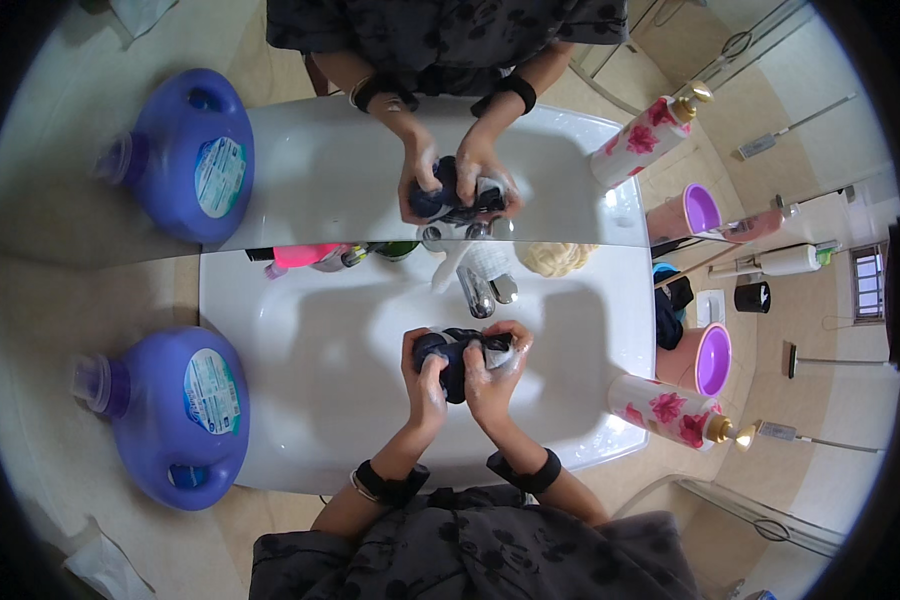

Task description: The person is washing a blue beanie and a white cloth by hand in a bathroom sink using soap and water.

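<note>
Over the white washbasin [315,415], a bunched dark navy cloth with a white part [454,372] is held between my two hands. My left hand [427,392] grips its left side, thumb pressed on top. The right side, where the white part shows, is wrapped by my right hand [492,388]. Suds cover the fingers of both hands. Just beyond the cloth stands the chrome tap [479,293], apart from my hands. The exact kind of cloth cannot be made out, since it is balled up and partly covered by my fingers.
A large purple detergent bottle [180,420] stands left of the basin. On the right rim is a flowered pump bottle [665,408], with a pink bucket [682,360] beyond. A cream bath puff [553,260] lies behind the tap, below a mirror [315,170] reflecting the scene.
</note>
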`<act>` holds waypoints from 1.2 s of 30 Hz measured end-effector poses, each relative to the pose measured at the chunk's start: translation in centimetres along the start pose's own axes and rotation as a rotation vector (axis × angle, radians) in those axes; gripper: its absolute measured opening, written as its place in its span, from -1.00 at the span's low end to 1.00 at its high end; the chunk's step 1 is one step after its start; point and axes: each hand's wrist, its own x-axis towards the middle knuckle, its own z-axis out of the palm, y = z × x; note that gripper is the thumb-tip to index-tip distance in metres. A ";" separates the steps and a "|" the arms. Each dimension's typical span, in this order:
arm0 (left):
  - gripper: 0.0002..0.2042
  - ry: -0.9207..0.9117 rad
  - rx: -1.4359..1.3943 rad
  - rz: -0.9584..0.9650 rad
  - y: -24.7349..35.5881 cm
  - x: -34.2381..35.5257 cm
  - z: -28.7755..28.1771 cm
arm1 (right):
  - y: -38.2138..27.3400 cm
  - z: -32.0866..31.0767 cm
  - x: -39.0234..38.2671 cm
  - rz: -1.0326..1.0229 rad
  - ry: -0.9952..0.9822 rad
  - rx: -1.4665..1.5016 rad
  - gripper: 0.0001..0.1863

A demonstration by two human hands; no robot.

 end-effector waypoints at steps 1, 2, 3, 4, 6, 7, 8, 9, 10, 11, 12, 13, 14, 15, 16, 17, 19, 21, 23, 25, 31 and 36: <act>-0.82 0.003 0.001 0.000 0.0 0.3 0.0 | -0.3 0.0 0.0 0.052 0.038 -0.019 -0.70; -0.85 -0.028 0.068 -0.078 -0.2 0.7 -0.2 | -0.7 0.2 0.0 0.055 0.067 -0.009 -0.81; -0.80 -0.063 0.132 -0.157 -0.2 0.9 0.0 | -0.6 0.0 -0.5 0.054 0.067 -0.011 -0.81; -0.74 -0.036 0.100 -0.179 -0.2 1.0 0.3 | -0.5 -0.3 -1.2 0.092 -0.027 -0.091 -0.82; -0.77 -0.064 0.092 -0.228 -0.7 1.9 -1.0 | -2.0 0.0 -1.9 0.037 -0.163 -0.214 -0.75; -0.80 -0.089 0.086 -0.275 -0.9 2.2 -1.5 | -2.0 0.0 -2.1 -0.082 -0.243 -0.204 -0.79; -0.79 -0.030 0.054 -0.264 -1.6 2.4 -1.5 | -1.2 0.0 -2.0 -0.123 -0.263 -0.253 -0.80; -0.79 -0.034 0.055 -0.268 -2.0 2.3 -1.4 | 0.0 -0.2 -1.7 -0.163 -0.280 -0.303 -0.80; -0.80 -0.015 0.012 -0.298 -2.4 2.2 -1.2 | 0.9 -0.4 -1.2 -0.165 -0.270 -0.308 -0.80; -0.82 0.005 -0.031 -0.328 -2.7 2.0 -1.1 | 1.8 -0.7 -0.6 -0.168 -0.269 -0.341 -0.80; -0.83 0.038 0.027 -0.349 -2.5 1.6 -0.9 | 2.3 -0.8 0.0 -0.169 -0.272 -0.372 -0.79; -0.83 0.035 0.028 -0.350 -2.8 1.6 -0.8 | 2.6 -0.9 0.4 -0.169 -0.269 -0.373 -0.79; -0.84 0.050 0.030 -0.340 -3.2 1.6 -0.8 | 2.7 -1.0 0.7 -0.076 -0.256 -0.425 -0.79; -0.84 0.071 0.032 -0.330 -3.2 1.5 -0.7 | 2.8 -1.0 1.1 0.018 -0.248 -0.474 -0.78; -0.83 0.068 0.006 -0.320 -3.1 1.4 -0.7 | 3.2 -1.1 1.8 0.143 -0.272 -0.469 -0.78; -0.83 0.070 0.005 -0.321 -2.9 1.4 -0.7 | 3.2 -1.3 2.3 0.143 -0.274 -0.471 -0.78; -0.83 -0.047 0.041 -0.262 -1.5 1.8 -0.3 | 2.8 -1.8 3.5 0.202 -0.393 -0.359 -0.78; -0.83 -0.044 0.104 -0.228 -0.8 2.4 -0.4 | 2.3 -2.8 3.9 0.021 -0.458 -0.403 -0.80; -0.82 0.052 0.072 -0.216 -0.7 3.3 -0.9 | -0.6 -3.3 4.4 -0.006 -0.448 -0.405 -0.81; -0.80 0.078 0.041 -0.204 -1.0 4.2 -1.4 | -3.8 -3.7 5.0 0.021 -0.498 -0.499 -0.80; -0.67 0.133 0.164 -0.098 -3.8 5.5 -1.8 | -7.2 -3.8 6.1 0.181 -0.581 -0.074 -0.55; -0.76 0.021 0.097 -0.112 -3.6 4.4 -0.2 | -7.5 -2.9 6.7 0.265 -0.581 -0.021 -0.52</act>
